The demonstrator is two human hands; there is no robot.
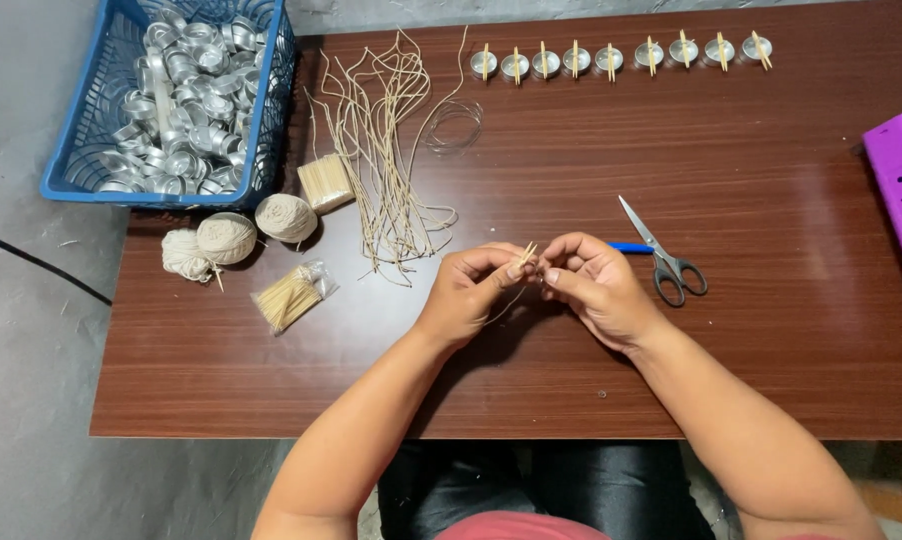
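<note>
Item in hand: a pair of thin wooden sticks point(527, 254) with a pale wick strand point(503, 302) trailing below, pinched above the near middle of the brown table point(751, 380) between the fingertips of the left hand point(468, 290) and the right hand point(596, 288), both closed narrowly on it. Handling judgement: the sticks want holding parallel and tight at the pinch, the strand centred between them and taut. Surrounding stock: loose cut wicks point(386, 150), three twine balls point(229, 238), two stick bundles point(289, 297), scissors point(661, 255), a row of small metal cups point(616, 57) crossed with sticks, a blue basket point(71, 165) of empty cups.
</note>
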